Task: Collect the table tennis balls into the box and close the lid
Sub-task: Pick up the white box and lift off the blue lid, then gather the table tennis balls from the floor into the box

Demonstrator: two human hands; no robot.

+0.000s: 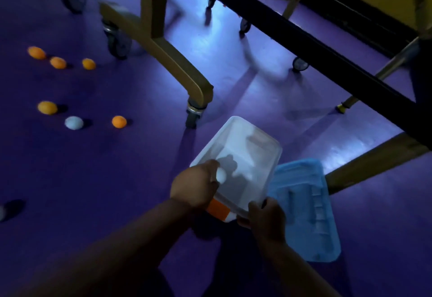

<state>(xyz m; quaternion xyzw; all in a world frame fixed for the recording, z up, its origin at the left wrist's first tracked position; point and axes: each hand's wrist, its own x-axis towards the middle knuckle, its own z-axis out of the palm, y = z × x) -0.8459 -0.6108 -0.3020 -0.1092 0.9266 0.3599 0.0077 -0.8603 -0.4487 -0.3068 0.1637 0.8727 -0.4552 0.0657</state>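
A clear plastic box (254, 140) with an orange clasp (218, 210) sits open on the purple floor. My left hand (194, 186) holds a white ball (221, 176) over the box's near left rim. My right hand (264, 219) grips the box's near corner. The blue lid (306, 205) lies on the floor just right of the box. Several orange balls lie to the left, such as one (119, 121) nearest the box and another (47, 107) farther out. A white ball (74, 123) lies between them.
A table tennis table's gold legs (163, 46) on castor wheels (192, 114) stand just beyond the box. Its dark edge (327, 55) runs diagonally across the right. Another gold leg (374, 161) lies right of the lid. A pale ball (1, 212) shows at the left edge.
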